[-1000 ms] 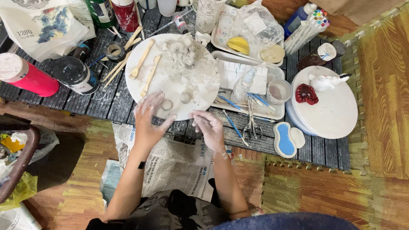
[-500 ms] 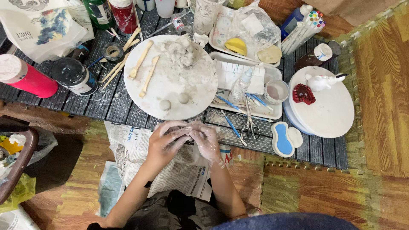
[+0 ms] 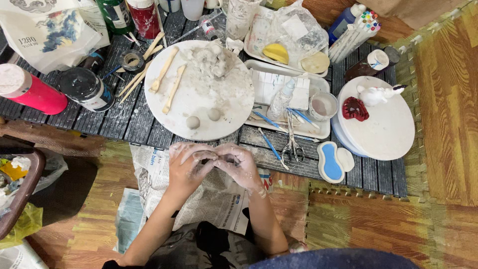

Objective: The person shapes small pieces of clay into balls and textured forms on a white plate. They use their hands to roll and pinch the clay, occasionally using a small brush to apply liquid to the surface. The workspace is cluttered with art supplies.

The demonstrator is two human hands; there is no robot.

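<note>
Both clay-dusted hands, left hand and right hand, meet over newspaper, fingers curled shut around a small clay lump. Even, gentle pressure would probably keep it round, like the two balls on the round board.

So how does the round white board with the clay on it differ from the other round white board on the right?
The clay-covered board is smeared grey and carries a clay lump, two small balls and two wooden tools. The right-hand board is clean, with only a dark red piece and a white figurine at its edge. The first lies flat on the slatted table; the second sits raised on a base. Both are round and white.
</note>
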